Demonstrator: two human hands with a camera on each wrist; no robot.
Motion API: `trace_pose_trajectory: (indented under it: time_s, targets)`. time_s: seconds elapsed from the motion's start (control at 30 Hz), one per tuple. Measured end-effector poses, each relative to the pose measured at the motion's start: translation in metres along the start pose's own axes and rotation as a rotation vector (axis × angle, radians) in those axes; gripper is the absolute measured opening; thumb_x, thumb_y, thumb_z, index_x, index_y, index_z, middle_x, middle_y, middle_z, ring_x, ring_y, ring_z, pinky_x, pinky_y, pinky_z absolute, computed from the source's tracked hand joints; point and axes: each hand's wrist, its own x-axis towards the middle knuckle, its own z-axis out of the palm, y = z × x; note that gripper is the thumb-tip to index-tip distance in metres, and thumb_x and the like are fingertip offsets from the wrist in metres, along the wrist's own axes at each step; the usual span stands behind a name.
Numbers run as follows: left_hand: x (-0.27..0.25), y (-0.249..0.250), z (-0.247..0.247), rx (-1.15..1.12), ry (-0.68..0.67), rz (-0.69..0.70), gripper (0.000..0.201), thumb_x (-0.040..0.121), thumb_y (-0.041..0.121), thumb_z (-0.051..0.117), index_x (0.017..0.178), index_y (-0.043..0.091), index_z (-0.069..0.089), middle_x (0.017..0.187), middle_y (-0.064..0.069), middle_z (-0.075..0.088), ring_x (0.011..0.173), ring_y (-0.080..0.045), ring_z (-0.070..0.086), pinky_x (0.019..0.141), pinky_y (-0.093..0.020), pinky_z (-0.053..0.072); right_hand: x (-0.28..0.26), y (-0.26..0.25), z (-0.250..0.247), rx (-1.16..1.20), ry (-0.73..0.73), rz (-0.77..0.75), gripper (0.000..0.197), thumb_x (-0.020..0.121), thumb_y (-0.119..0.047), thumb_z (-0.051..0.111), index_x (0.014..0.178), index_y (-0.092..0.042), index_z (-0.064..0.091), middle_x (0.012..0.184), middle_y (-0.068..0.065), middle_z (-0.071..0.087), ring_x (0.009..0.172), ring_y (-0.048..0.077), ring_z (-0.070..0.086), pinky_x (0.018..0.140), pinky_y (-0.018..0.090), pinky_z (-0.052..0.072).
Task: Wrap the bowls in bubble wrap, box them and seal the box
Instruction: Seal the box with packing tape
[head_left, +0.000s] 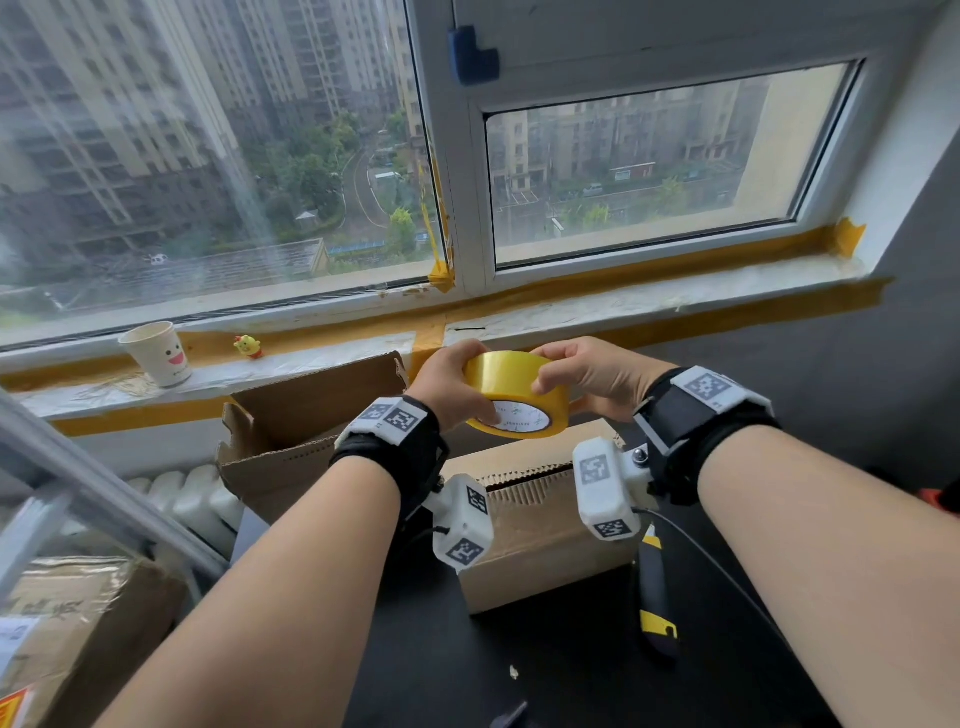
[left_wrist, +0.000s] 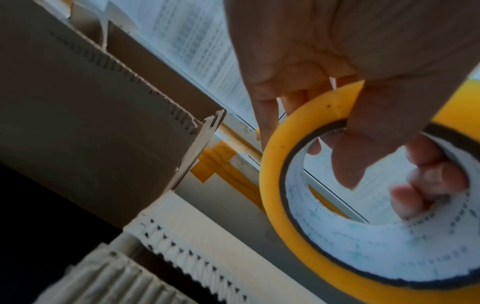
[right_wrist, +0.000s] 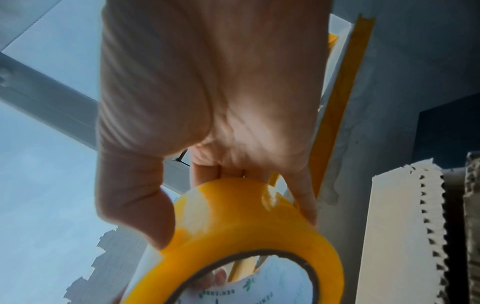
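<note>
Both hands hold a yellow roll of packing tape (head_left: 514, 392) in the air above a brown cardboard box (head_left: 540, 525). My left hand (head_left: 452, 384) grips the roll's left side, with the thumb over its rim (left_wrist: 358, 131). My right hand (head_left: 587, 376) pinches the roll's outer face from the right, thumb and fingers on the tape roll (right_wrist: 233, 222). The box's near flap lies flat across the top; its far flap (head_left: 311, 405) stands up on the left. Bowls and bubble wrap are not visible.
A black and yellow utility knife (head_left: 655, 603) lies on the dark table right of the box. A paper cup (head_left: 158, 353) and a small yellow toy (head_left: 248, 346) stand on the windowsill. Another taped carton (head_left: 62, 634) sits at lower left, by a white radiator (head_left: 192, 499).
</note>
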Motion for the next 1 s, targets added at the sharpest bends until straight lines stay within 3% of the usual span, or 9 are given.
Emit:
trace_pose_trajectory:
  time_s: [0.1,0.23,0.33,0.53,0.63,0.73,0.9,1.0]
  targets:
    - [-0.002,-0.002,-0.001,-0.089,-0.023,-0.030,0.055,0.065,-0.003,0.080,0.105,0.020,0.051,0.101,-0.005,0.055,0.094,-0.023,0.054,0.076,-0.030,0.045,-0.002,-0.002,0.001,0.038,-0.014,0.004,0.032,0.069,-0.008,0.067,0.100,-0.016,0.067,0.095,0.011,0.063,0.094,0.031,0.056,0.086,0.046,0.047]
    - [-0.002,-0.006,-0.002,-0.195,-0.043,-0.067,0.052,0.065,-0.005,0.078,0.105,0.019,0.054,0.101,-0.010,0.060,0.102,-0.031,0.059,0.089,-0.042,0.051,-0.003,-0.003,0.001,0.071,-0.030,0.002,0.045,0.061,-0.012,0.064,0.106,-0.010,0.067,0.094,0.012,0.062,0.094,0.032,0.056,0.085,0.046,0.046]
    - [-0.004,-0.007,-0.003,-0.280,-0.071,-0.087,0.050,0.065,-0.005,0.078,0.099,0.023,0.055,0.100,-0.011,0.062,0.103,-0.034,0.060,0.092,-0.049,0.052,-0.005,-0.003,0.001,0.090,-0.038,-0.001,0.052,0.062,-0.014,0.062,0.113,-0.009,0.061,0.094,0.013,0.060,0.093,0.031,0.055,0.083,0.044,0.046]
    - [-0.009,-0.010,-0.003,-0.511,-0.105,-0.128,0.058,0.051,-0.002,0.070,0.099,0.029,0.057,0.111,-0.020,0.059,0.109,-0.040,0.059,0.090,-0.059,0.051,-0.006,0.000,0.000,0.183,-0.065,0.028,0.040,0.066,-0.017,0.058,0.105,-0.009,0.057,0.089,0.009,0.057,0.086,0.025,0.055,0.079,0.039,0.048]
    - [-0.009,-0.010,-0.004,-0.558,-0.111,-0.125,0.057,0.053,-0.002,0.067,0.101,0.027,0.057,0.109,-0.018,0.059,0.108,-0.040,0.059,0.087,-0.059,0.052,-0.004,0.005,-0.003,0.280,-0.034,0.057,0.046,0.077,-0.024,0.062,0.120,-0.011,0.053,0.104,0.013,0.058,0.093,0.029,0.058,0.082,0.046,0.053]
    - [-0.008,-0.006,-0.006,-0.490,-0.082,-0.109,0.056,0.055,-0.004,0.071,0.097,0.029,0.057,0.107,-0.019,0.062,0.105,-0.040,0.061,0.088,-0.059,0.051,-0.001,0.005,-0.001,0.303,0.031,0.065,0.044,0.092,-0.034,0.056,0.130,-0.012,0.050,0.107,0.015,0.060,0.094,0.033,0.060,0.078,0.048,0.054]
    - [-0.003,-0.010,-0.012,-0.412,-0.134,-0.134,0.053,0.055,-0.001,0.072,0.101,0.020,0.056,0.108,-0.017,0.064,0.104,-0.034,0.063,0.094,-0.051,0.051,0.002,0.008,-0.001,0.316,0.106,0.092,0.048,0.091,-0.035,0.054,0.133,-0.011,0.051,0.101,0.015,0.061,0.090,0.032,0.059,0.078,0.047,0.053]
    - [0.000,-0.016,-0.018,-0.461,-0.008,-0.176,0.039,0.065,0.007,0.069,0.102,0.016,0.059,0.102,-0.011,0.064,0.102,-0.028,0.062,0.091,-0.042,0.052,0.000,0.013,-0.005,0.316,0.124,0.113,0.047,0.092,-0.033,0.053,0.131,-0.008,0.049,0.103,0.017,0.056,0.091,0.034,0.056,0.081,0.049,0.049]
